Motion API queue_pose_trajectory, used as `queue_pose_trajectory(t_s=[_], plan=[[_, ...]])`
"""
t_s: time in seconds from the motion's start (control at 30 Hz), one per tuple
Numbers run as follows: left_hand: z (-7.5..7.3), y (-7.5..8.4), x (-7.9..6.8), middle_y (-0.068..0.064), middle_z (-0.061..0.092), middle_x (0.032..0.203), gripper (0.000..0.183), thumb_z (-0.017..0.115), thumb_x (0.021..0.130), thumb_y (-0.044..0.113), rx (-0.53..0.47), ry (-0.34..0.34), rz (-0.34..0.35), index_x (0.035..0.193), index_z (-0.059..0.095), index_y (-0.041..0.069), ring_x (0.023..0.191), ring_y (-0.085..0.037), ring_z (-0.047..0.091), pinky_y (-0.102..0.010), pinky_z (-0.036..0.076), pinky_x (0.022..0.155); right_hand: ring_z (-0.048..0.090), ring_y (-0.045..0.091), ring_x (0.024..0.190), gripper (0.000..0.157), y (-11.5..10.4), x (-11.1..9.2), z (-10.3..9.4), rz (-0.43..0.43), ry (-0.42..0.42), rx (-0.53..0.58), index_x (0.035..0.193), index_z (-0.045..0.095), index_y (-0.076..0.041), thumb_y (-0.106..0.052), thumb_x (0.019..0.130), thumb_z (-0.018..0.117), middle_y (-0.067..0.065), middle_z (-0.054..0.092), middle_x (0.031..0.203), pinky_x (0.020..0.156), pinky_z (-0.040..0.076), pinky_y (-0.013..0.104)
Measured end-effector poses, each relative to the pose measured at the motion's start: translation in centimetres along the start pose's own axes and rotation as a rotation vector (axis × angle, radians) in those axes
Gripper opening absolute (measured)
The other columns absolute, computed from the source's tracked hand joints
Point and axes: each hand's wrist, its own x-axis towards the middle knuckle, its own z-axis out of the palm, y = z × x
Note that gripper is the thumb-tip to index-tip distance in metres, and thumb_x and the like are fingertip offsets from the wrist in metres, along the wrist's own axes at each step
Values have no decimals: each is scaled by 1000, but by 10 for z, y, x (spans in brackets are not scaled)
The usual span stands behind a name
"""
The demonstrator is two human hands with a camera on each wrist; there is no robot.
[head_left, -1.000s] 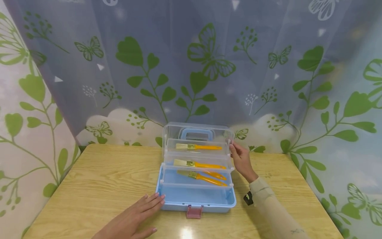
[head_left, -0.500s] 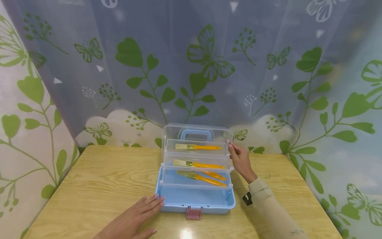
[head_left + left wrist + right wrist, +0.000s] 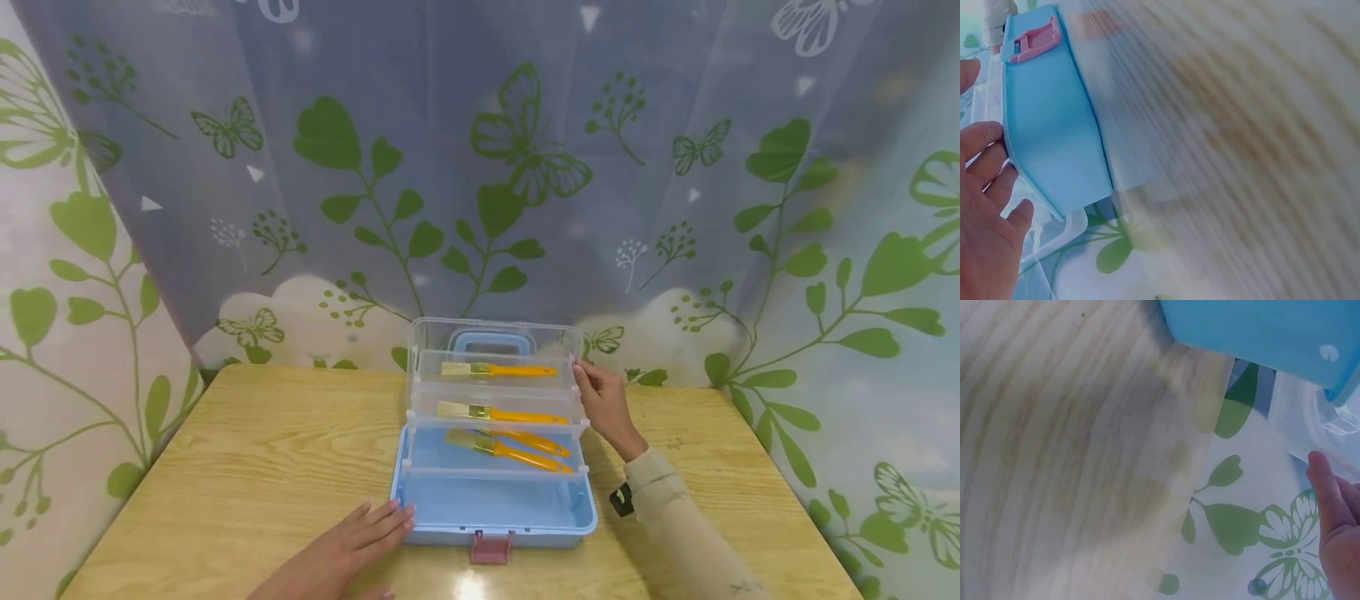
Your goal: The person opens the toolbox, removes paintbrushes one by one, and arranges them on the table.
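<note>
A blue plastic storage box (image 3: 442,537) sits on the table, its clear lid (image 3: 429,335) raised at the back and its clear trays (image 3: 427,404) fanned out in steps. Paintbrushes with orange handles lie in the trays: one brush (image 3: 521,371) in the upper tray, several lower down. My left hand (image 3: 341,542) rests with extended fingers on the box's front left corner; in the left wrist view its fingertips touch the blue rim (image 3: 1007,134). My right hand (image 3: 609,408) pinches the lid's right edge between thumb and fingers. A pink latch (image 3: 491,548) hangs at the front.
The box stands on a wood-grain table (image 3: 300,433). Behind it and at both sides hangs a cloth (image 3: 420,167) printed with leaves and butterflies, close behind the lid. A blue handle (image 3: 491,342) shows through the clear lid.
The box has slid slightly toward me, its front edge and latch now nearer. The lid's top edge sits lower in view. My left hand has drawn back with it; my right keeps its grip.
</note>
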Motion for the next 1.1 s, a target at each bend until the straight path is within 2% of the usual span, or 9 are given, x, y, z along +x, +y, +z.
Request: queue_pose_trajectory(t_s=[0.07, 0.17, 0.2, 0.37, 0.43, 0.57, 0.7, 0.93, 1.1], plan=[[0, 0, -1, -10, 46, 158, 69, 64, 99, 40, 8, 2, 17, 155, 42, 5, 156, -7, 7, -18, -3, 124, 38, 4, 45, 32, -7, -1, -1, 3, -17, -1, 131, 61, 11, -6, 106, 53, 27, 63, 70, 47, 41, 20], [0, -1, -3, -9, 42, 160, 70, 52, 104, 50, 18, 8, 54, 155, 41, 4, 156, -8, 7, -19, -3, 124, 36, 3, 49, 31, -22, -1, -3, 8, -42, -5, 129, 60, 15, -2, 105, 51, 34, 68, 87, 51, 39, 21], [0, 0, -3, -9, 42, 160, 71, 49, 104, 52, 22, 10, 64, 155, 41, 3, 157, -9, 7, -19, -2, 124, 39, 2, 53, 30, -28, -2, -4, 10, -49, -11, 128, 60, 17, -1, 105, 51, 35, 69, 97, 54, 40, 21], [0, 1, -4, -11, 44, 158, 71, 45, 105, 54, 27, 7, 85, 155, 41, 3, 157, -9, 8, -19, -2, 124, 62, -4, 71, 32, -37, -3, -5, 57, -98, 20, 130, 59, 16, -2, 106, 50, 35, 69, 110, 63, 52, 19], [1, 2, -5, -12, 46, 157, 70, 46, 105, 53, 29, 8, 87, 154, 42, 3, 157, -9, 8, -19, -2, 124, 66, -3, 77, 32, -35, -3, -4, 58, -117, 45, 131, 59, 15, -2, 105, 50, 34, 70, 110, 67, 56, 20], [2, 2, -7, -11, 47, 157, 70, 47, 105, 52, 23, 11, 85, 154, 42, 3, 157, -9, 8, -18, -2, 124, 69, -1, 78, 34, -12, -4, 1, 55, -140, 82, 133, 59, 14, -5, 106, 51, 34, 71, 108, 68, 58, 22], [3, 2, -9, -9, 40, 162, 70, 42, 106, 53, 26, 23, 91, 156, 39, 3, 157, -10, 9, -19, -1, 124, 71, 3, 84, 36, 8, -7, 5, 98, -160, 83, 136, 58, 11, -10, 107, 51, 32, 70, 113, 72, 59, 23], [3, 2, -10, -5, 28, 167, 71, 34, 108, 53, 34, 39, 115, 159, 32, 4, 158, -12, 8, -21, -2, 125, 73, 24, 102, 38, 14, -10, 6, 170, -208, 109, 138, 56, 12, -11, 107, 52, 32, 66, 125, 80, 60, 26], [4, 3, -11, -6, 35, 164, 69, 40, 107, 52, 57, 30, 101, 157, 37, 5, 157, -10, 7, -20, -3, 124, 73, 12, 95, 37, 15, -12, 8, 234, -249, 157, 136, 58, 11, -10, 106, 51, 32, 67, 124, 77, 60, 27]])
